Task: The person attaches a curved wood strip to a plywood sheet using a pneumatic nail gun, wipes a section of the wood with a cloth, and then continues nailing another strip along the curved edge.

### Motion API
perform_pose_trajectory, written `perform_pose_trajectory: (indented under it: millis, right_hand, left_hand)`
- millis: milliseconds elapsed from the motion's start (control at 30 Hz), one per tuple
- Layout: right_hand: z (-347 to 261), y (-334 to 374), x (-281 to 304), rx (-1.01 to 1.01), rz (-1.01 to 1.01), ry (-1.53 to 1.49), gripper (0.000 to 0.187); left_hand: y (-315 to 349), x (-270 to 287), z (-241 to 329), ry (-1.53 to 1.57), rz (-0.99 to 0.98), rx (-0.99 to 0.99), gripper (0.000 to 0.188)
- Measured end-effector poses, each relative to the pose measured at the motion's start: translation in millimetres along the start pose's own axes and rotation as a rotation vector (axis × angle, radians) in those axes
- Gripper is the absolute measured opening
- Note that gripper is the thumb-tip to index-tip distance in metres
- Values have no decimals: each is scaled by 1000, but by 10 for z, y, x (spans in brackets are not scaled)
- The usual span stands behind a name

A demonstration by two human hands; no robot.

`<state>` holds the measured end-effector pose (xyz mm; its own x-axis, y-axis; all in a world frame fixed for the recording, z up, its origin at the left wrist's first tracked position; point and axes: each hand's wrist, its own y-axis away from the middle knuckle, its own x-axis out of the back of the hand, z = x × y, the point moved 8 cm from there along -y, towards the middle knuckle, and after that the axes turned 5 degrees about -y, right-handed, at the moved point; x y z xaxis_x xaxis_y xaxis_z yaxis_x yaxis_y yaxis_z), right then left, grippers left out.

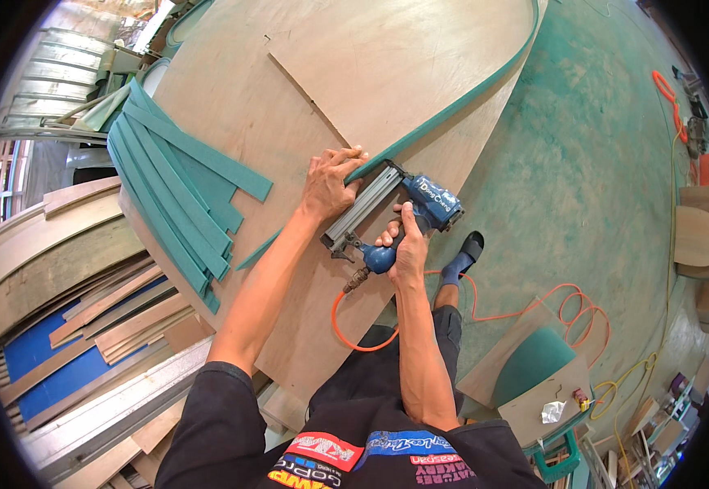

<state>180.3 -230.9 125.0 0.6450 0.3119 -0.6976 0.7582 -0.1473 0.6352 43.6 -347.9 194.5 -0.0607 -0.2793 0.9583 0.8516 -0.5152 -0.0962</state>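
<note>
My right hand [407, 248] is wrapped round the grip of a blue air nail gun [436, 205], whose silver magazine [364, 208] slants down to the left. The gun's nose rests at the edge of a pale plywood panel [371, 90], against a teal strip [452, 112] that runs along that edge and curves at the far end. My left hand [330, 186] pinches the strip against the panel's near corner, just left of the nose. Beyond this hand the strip's loose end [258, 251] sticks out to the lower left. An orange air hose [340, 322] hangs from the gun's handle.
The panel lies on a larger wooden sheet [207, 98]. Several loose teal strips [171, 187] are piled at its left. Wood offcuts [118, 326] fill a rack at lower left. The hose coils over the green-stained floor [583, 163] near a teal-seated stool [534, 367].
</note>
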Motion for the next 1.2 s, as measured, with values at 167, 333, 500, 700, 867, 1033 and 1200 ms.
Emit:
perform_pose_trajectory:
  millis: [167, 333, 500, 700, 867, 1033, 1200]
  right_hand:
    - [30, 9, 31, -16, 28, -13, 33]
    - [53, 1, 68, -27, 18, -11, 37]
    - [35, 17, 58, -21, 32, -5, 38]
    - [41, 1, 84, -32, 43, -13, 35]
    - [55, 1, 86, -51, 34, -23, 35]
    - [-3, 14, 24, -26, -13, 7, 36]
    - [28, 18, 38, -38, 6, 11, 33]
  left_hand:
    - [-21, 33, 43, 30, 11, 7, 48]
    - [-16, 26, 38, 42, 19, 25, 54]
    - [-16, 26, -9, 86, 17, 104, 78]
    - [-26, 57, 27, 85, 32, 91, 94]
    - [-21, 46, 12, 72, 38, 81, 91]
    - [-30, 51, -2, 100, 40, 76, 87]
    - [-48, 36, 3, 101, 21, 94, 86]
